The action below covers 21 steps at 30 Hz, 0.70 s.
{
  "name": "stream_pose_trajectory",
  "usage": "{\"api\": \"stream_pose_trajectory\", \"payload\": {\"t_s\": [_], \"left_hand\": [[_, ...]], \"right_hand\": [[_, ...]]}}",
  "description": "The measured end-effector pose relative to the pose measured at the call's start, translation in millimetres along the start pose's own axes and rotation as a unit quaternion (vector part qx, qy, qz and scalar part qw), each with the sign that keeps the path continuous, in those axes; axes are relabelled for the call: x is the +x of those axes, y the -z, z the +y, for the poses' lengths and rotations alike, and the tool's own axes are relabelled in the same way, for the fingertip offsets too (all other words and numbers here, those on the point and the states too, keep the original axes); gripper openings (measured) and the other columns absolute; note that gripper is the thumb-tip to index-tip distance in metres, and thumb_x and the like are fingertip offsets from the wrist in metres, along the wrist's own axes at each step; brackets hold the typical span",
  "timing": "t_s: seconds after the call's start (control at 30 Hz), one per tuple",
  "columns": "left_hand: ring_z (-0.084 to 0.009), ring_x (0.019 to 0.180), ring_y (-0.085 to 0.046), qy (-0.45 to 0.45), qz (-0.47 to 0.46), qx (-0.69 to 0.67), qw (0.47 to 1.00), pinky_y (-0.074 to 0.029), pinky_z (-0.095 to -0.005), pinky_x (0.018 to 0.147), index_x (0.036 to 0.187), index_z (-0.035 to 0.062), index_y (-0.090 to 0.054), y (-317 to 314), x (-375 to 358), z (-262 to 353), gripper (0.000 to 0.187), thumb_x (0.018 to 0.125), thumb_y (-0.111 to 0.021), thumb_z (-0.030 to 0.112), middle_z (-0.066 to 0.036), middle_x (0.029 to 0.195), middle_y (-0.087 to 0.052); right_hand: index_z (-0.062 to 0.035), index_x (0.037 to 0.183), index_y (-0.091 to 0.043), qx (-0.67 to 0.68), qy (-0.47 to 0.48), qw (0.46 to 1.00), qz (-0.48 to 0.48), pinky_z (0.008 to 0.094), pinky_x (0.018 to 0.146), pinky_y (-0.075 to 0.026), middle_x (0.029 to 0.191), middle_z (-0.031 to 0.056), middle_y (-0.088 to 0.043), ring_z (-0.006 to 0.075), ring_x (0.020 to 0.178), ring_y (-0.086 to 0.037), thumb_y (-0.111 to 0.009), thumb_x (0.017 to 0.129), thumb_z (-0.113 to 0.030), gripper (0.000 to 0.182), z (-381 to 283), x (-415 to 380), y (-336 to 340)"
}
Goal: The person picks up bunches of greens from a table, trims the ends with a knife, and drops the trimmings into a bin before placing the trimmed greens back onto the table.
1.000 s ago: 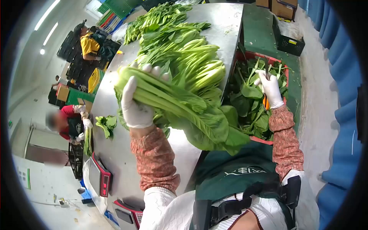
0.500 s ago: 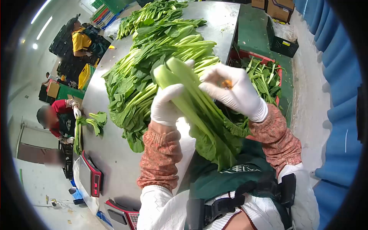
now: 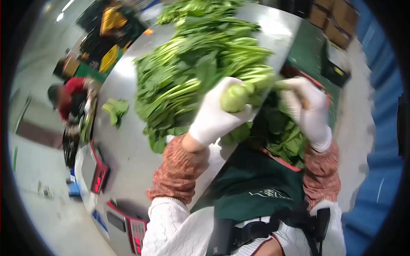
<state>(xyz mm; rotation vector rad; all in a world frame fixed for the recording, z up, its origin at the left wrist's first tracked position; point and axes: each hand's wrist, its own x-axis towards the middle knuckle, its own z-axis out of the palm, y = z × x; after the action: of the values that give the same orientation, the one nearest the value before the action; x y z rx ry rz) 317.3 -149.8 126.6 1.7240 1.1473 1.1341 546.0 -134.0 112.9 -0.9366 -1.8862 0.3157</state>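
White-gloved, my left hand (image 3: 220,113) is wrapped round a bunch of leafy greens (image 3: 235,99), whose pale cut base faces the camera. My right hand (image 3: 306,106), also gloved and blurred by motion, is closed beside the bunch, above the red crate (image 3: 290,164). A green stalk shows at its fingertips, and something small and orange shows at its palm, too blurred to name. Behind my left hand lies a large heap of leafy greens (image 3: 179,81) on the metal table (image 3: 132,164).
Two red scales (image 3: 100,170) (image 3: 128,226) stand at the table's near left edge. A person in red sleeves (image 3: 70,100) works across at the left, near a small loose bunch (image 3: 115,110). Another person in yellow (image 3: 113,21) is farther back. Cardboard boxes (image 3: 337,21) and a black crate (image 3: 335,64) are at right.
The bunch has turned so its base faces the camera. My right hand has moved right, away from it, over the red crate. The whole view has shifted.
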Motion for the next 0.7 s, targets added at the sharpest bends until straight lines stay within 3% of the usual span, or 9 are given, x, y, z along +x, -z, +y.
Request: {"api": "stream_pose_trajectory", "payload": {"t_s": [0.13,0.17,0.23,0.37,0.53,0.57,0.6,0.63,0.7], "left_hand": [[-0.0128,0.078,-0.061,-0.022,0.082,0.068,0.994,-0.05,-0.0265,0.074,0.103,0.0044,-0.063,63.8,-31.6,-2.5,0.025,0.078,-0.07,0.005,-0.005,0.087,-0.066],[-0.0153,0.08,-0.063,-0.051,0.1,0.072,0.991,-0.051,-0.0274,0.074,0.105,0.0037,-0.064,84.2,-42.0,-4.4,0.027,0.078,-0.07,0.003,-0.008,0.089,-0.068],[-0.0254,0.098,-0.066,-0.002,0.194,-0.175,0.965,-0.052,-0.0387,0.092,0.121,-0.0005,-0.056,131.2,-78.1,1.6,0.036,0.089,-0.063,0.013,-0.013,0.102,-0.067],[-0.0321,0.119,-0.055,-0.035,0.458,-0.456,0.762,-0.033,-0.0686,0.108,0.134,-0.0002,-0.045,238.9,-162.5,-60.3,0.058,0.087,-0.071,0.023,-0.018,0.123,-0.058],[-0.0429,0.12,-0.05,0.042,0.667,-0.489,0.561,-0.036,-0.0618,0.106,0.131,-0.0061,-0.045,323.0,-281.8,-160.6,0.064,0.082,-0.073,0.024,-0.026,0.129,-0.053],[-0.0417,0.122,-0.05,0.058,0.637,-0.504,0.581,-0.035,-0.0615,0.107,0.129,-0.0006,-0.05,354.8,-318.5,-194.0,0.056,0.083,-0.071,0.023,-0.024,0.131,-0.054],[-0.0386,0.117,-0.054,0.063,0.703,-0.466,0.534,-0.039,-0.0568,0.105,0.121,0.0026,-0.058,392.8,-342.2,-229.0,0.044,0.084,-0.07,0.024,-0.019,0.124,-0.06],[-0.0359,0.108,-0.06,0.061,0.697,-0.486,0.523,-0.043,-0.0486,0.102,0.111,0.0063,-0.064,441.5,-374.3,-265.6,0.032,0.085,-0.068,0.024,-0.013,0.111,-0.066],[-0.0307,0.089,-0.061,0.052,0.636,-0.464,0.614,-0.046,-0.0413,0.098,0.115,0.0092,-0.062,529.2,-416.6,-309.0,0.038,0.084,-0.068,0.029,-0.01,0.11,-0.063]], "right_hand": [[0.003,0.112,-0.061,-0.002,-0.148,0.986,0.075,0.0251,0.081,-0.047,0.1,0.005,-0.065,0.0094,0.09,-0.059,-0.056,0.098,-0.007,0.018,75.9,-15.9,40.8],[0.0024,0.114,-0.061,0.002,-0.204,0.976,0.078,0.0241,0.083,-0.046,0.1,0.0055,-0.065,0.0092,0.092,-0.059,-0.055,0.099,-0.009,0.02,116.0,-25.6,51.6],[0.0028,0.12,-0.059,-0.119,-0.223,0.967,0.026,0.0312,0.09,-0.046,0.113,0.0131,-0.067,0.0214,0.103,-0.063,-0.054,0.1,-0.015,0.027,175.0,-54.2,67.1],[0.007,0.134,-0.051,-0.122,-0.33,0.936,-0.005,0.0314,0.103,-0.041,0.13,0.0178,-0.06,0.0203,0.12,-0.056,-0.055,0.099,-0.016,0.041,237.5,-150.9,71.1],[0.0073,0.131,-0.054,-0.044,-0.465,0.884,0.017,0.0321,0.099,-0.044,0.126,0.0152,-0.062,0.0196,0.112,-0.058,-0.054,0.099,-0.012,0.037,251.2,-222.9,69.8],[0.0071,0.13,-0.055,-0.043,-0.493,0.869,0.009,0.0321,0.098,-0.044,0.125,0.015,-0.062,0.0195,0.111,-0.058,-0.054,0.099,-0.012,0.037,246.0,-221.1,67.2],[0.007,0.13,-0.055,-0.045,-0.523,0.851,0.006,0.0321,0.097,-0.045,0.125,0.0147,-0.062,0.0193,0.11,-0.059,-0.054,0.099,-0.012,0.036,239.5,-222.7,68.0],[0.0072,0.129,-0.056,-0.007,-0.467,0.884,0.016,0.0314,0.096,-0.045,0.123,0.014,-0.063,0.0183,0.11,-0.059,-0.055,0.099,-0.014,0.036,238.5,-222.2,61.6],[0.0073,0.127,-0.057,-0.03,-0.445,0.895,-0.008,0.0296,0.096,-0.045,0.121,0.0134,-0.064,0.0174,0.109,-0.059,-0.055,0.099,-0.014,0.036,219.3,-189.3,45.9]]}}
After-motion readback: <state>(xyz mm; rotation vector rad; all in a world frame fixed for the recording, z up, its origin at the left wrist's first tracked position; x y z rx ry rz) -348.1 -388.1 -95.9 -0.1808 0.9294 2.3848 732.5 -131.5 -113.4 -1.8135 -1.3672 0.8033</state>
